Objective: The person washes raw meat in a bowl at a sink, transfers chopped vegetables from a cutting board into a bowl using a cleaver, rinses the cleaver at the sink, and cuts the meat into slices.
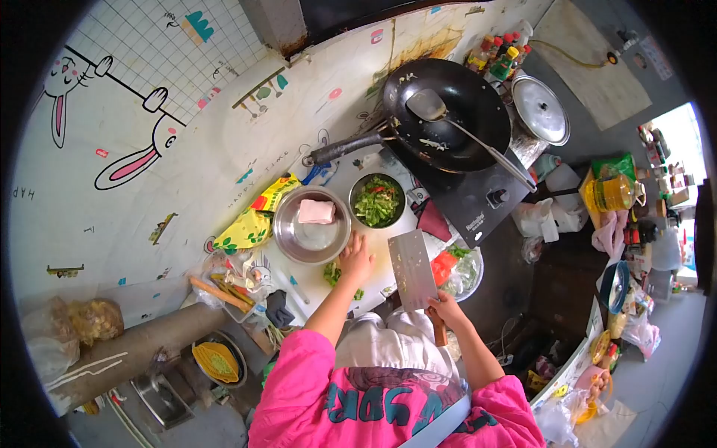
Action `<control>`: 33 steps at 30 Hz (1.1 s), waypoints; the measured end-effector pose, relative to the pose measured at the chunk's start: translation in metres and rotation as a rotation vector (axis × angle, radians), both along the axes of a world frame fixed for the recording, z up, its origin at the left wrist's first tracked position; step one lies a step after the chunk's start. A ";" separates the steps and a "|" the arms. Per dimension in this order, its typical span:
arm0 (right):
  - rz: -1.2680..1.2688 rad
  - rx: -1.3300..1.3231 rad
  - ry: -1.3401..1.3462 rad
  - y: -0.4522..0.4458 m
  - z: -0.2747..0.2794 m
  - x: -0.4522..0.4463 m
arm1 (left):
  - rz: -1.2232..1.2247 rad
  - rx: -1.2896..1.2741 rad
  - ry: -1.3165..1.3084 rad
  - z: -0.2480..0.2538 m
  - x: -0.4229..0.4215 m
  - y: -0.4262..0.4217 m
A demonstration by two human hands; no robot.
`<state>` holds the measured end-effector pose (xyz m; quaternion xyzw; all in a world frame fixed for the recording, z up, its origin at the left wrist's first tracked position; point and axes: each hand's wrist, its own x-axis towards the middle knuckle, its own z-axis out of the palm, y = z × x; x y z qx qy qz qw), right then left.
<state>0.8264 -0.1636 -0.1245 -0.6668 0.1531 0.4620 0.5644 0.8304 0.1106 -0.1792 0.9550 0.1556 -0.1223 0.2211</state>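
Note:
My right hand (446, 311) is closed round the wooden handle of a cleaver (412, 272), its broad blade pointing away from me with green bits stuck to it. My left hand (357, 261) is open, fingers stretched out over the white cutting board (382, 250), beside the rim of a steel bowl (279, 237). In that bowl lies a pale pink block of meat (317, 212). A smaller steel bowl (352, 196) holds chopped green and red peppers (378, 203). Some cut green pieces (331, 275) lie on the board, partly hidden by my left forearm.
Beyond the board, a black wok (478, 97) with a spatula (427, 105) sits on a cooktop (478, 205). A lidded pot (541, 110) and sauce bottles (502, 63) stand behind it. Right of the cleaver is a bowl with bagged vegetables (463, 272); a yellow bag (250, 228) lies left.

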 end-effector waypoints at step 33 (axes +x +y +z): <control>0.266 0.054 0.034 0.053 -0.058 -0.023 | -0.074 -0.009 -0.019 0.008 -0.063 0.045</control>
